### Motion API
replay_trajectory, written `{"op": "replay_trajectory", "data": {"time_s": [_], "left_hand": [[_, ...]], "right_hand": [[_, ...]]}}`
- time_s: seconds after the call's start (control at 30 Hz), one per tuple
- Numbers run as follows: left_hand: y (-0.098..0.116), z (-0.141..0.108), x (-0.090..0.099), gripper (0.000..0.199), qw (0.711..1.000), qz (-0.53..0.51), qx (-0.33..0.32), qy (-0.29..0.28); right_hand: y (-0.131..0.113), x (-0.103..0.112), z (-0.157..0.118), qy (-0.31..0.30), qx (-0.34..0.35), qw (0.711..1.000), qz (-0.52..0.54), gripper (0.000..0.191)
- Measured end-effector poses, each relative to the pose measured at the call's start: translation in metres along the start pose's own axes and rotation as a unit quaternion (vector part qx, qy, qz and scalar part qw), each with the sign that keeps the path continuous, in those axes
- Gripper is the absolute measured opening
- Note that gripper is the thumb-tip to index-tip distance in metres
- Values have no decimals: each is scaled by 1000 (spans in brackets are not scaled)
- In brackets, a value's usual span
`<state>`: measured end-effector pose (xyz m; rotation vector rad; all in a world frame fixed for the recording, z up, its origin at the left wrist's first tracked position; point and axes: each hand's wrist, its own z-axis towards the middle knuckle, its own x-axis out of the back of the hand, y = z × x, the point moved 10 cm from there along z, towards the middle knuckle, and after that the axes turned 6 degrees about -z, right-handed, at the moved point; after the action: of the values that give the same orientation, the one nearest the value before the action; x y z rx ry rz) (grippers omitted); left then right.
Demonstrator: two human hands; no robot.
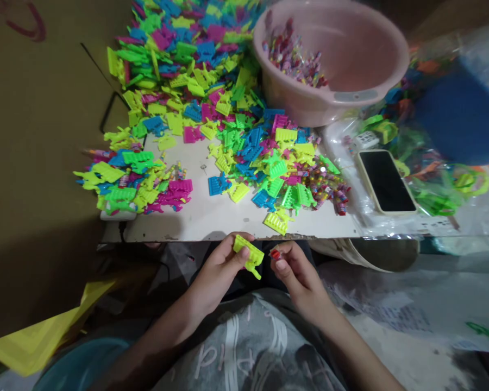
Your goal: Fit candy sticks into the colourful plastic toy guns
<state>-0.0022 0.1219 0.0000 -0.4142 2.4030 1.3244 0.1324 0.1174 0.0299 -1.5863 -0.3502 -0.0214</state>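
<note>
Just below the table's front edge, my left hand (227, 259) pinches a yellow-green plastic toy piece (250, 254) with a ridged, slatted face between thumb and fingers. To its right, my right hand (296, 269) grips a small wrapped piece with a red end (275, 253); the fingers hide most of it. The two pieces are apart. On the table beyond my hands, a loose pile of similar plastic pieces (277, 163) in yellow, green, blue and pink lies near small wrapped pieces (330, 190) with red ends.
A pink basin (334, 98) holding small wrapped pieces stands at the back. A phone (387, 182) lies on plastic wrap at the right. Another mixed heap (134, 182) sits at the left, beside a brown panel (36, 163). Below the table is a teal tub (85, 364).
</note>
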Motion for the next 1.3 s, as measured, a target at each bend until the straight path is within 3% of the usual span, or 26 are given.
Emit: {"op": "replay_trajectory", "data": {"time_s": [0.2, 0.37, 0.5, 0.67, 0.83, 1.1, 1.2, 1.3], "left_hand": [[10, 2, -5, 37, 999, 35, -32, 2], [17, 3, -7, 31, 990, 129, -51, -13], [27, 2, -2, 23, 975, 201, -92, 11], [41, -3, -17, 8, 943, 290, -160, -38], [52, -8, -30, 4, 924, 313, -208, -75], [48, -6, -28, 3, 925, 321, -187, -76], [40, -5, -23, 9, 943, 293, -143, -64], [31, -3, -14, 19, 965, 244, -97, -18]], "right_hand": [[-12, 0, 4, 7, 53, 995, -88, 11], [-14, 17, 7, 59, 64, 991, -101, 14], [-12, 22, 7, 54, 58, 993, -87, 18], [-18, 20, 6, 58, 71, 993, -80, 8], [-21, 23, 4, 82, 76, 991, -67, 7], [-30, 18, 3, 58, 101, 985, -128, 5], [-42, 11, 4, 30, 134, 975, -175, 9], [-52, 6, 3, 14, 164, 965, -204, 11]]}}
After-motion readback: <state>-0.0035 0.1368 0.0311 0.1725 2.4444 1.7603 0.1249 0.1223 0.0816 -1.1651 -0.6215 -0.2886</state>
